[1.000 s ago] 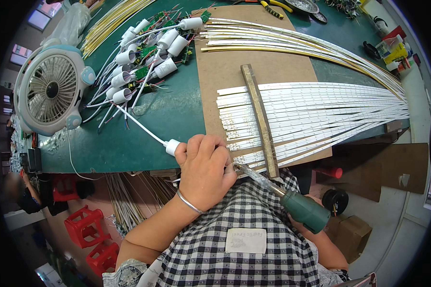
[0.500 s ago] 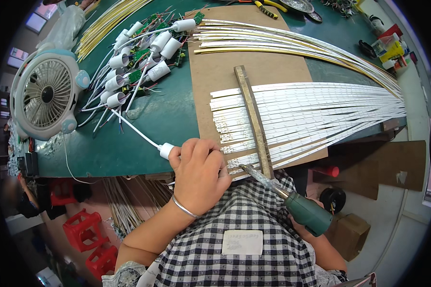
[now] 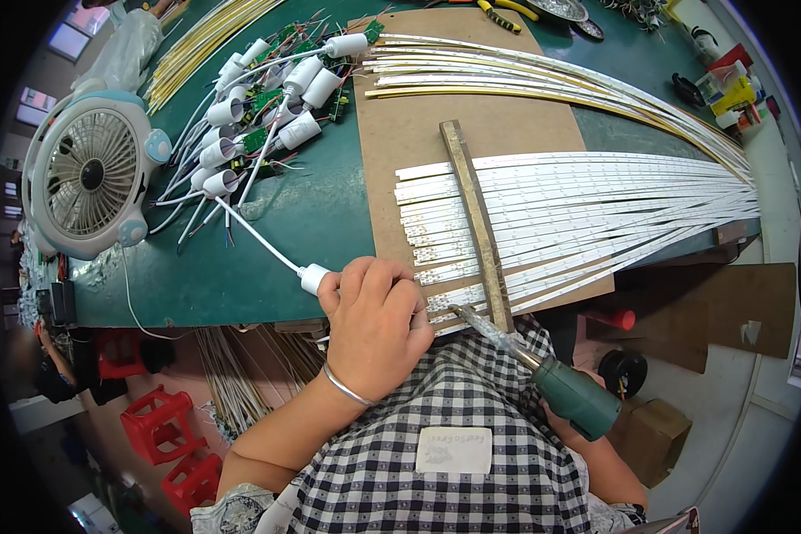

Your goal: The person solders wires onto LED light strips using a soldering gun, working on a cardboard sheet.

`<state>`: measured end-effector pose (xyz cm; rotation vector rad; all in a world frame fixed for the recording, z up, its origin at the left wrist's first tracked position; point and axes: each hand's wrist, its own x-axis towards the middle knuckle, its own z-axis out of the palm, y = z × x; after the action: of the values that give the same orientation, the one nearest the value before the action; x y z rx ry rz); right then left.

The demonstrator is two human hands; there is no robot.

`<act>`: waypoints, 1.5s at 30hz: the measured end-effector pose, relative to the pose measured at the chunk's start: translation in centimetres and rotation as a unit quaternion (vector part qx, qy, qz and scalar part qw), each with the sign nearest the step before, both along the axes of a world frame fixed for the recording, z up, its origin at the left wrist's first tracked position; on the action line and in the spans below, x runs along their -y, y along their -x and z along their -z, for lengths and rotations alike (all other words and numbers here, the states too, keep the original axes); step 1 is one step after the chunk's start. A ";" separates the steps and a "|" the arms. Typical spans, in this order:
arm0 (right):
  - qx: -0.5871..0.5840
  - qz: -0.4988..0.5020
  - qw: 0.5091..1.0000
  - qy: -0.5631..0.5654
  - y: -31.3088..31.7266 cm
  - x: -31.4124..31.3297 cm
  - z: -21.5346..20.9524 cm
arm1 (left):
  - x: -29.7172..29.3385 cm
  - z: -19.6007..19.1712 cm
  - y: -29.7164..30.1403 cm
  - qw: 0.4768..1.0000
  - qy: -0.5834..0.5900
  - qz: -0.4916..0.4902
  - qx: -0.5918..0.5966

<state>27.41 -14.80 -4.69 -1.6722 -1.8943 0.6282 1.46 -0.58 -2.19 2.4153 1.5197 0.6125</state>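
Note:
My left hand (image 3: 374, 325) is closed at the table's front edge, with a white plastic end cap (image 3: 312, 279) on a white cable (image 3: 256, 236) at its fingers. What lies under the curled fingers is hidden. My right hand (image 3: 571, 411), largely covered by the tool, grips a soldering iron (image 3: 578, 396) with a green handle. The iron's tip rests at the ends of the nearest white LED strips (image 3: 525, 214), close to my left fingers. Across these strips lies a long, narrow bar (image 3: 476, 227), and a brown board (image 3: 383, 133) is beneath them.
Several white caps with green circuit boards (image 3: 256, 141) and cables are heaped at the back left, beside a small fan (image 3: 89, 173). More strips (image 3: 507, 73) lie farther back, with pliers (image 3: 500, 16) beyond. Red stools (image 3: 160, 425) stand on the floor at left.
The whole view has shifted slightly, so the scene sits a little farther right. Both hands, the cap and the soldering iron keep nearly the same places relative to the strips.

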 end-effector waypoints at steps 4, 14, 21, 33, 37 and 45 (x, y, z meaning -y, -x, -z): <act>0.022 -0.017 0.999 -0.027 -0.3 0.1 0.4 | -0.1 -0.5 0.4 0.999 0.019 0.014 0.030; 0.021 -0.025 0.999 -0.022 -0.3 -0.4 -0.2 | -0.7 -0.6 0.7 0.998 0.045 0.032 0.015; -0.183 0.078 0.970 0.142 0.3 0.3 -0.1 | -1.5 -0.9 0.8 0.997 0.061 0.052 -0.009; 0.023 -0.044 0.999 0.004 0.6 -1.7 -1.2 | -2.7 -1.3 0.9 0.991 0.082 0.095 -0.042; 0.020 -0.052 0.998 0.005 0.7 -2.0 -1.0 | -2.9 -1.4 1.0 0.990 0.087 0.101 -0.039; -0.087 -0.017 0.994 0.063 -0.6 -0.8 0.2 | -3.0 -1.5 0.8 0.990 0.087 0.104 -0.034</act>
<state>28.03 -14.05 -4.89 -1.6060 -1.7943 0.8934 0.66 2.41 -0.65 2.4382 1.2654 0.3427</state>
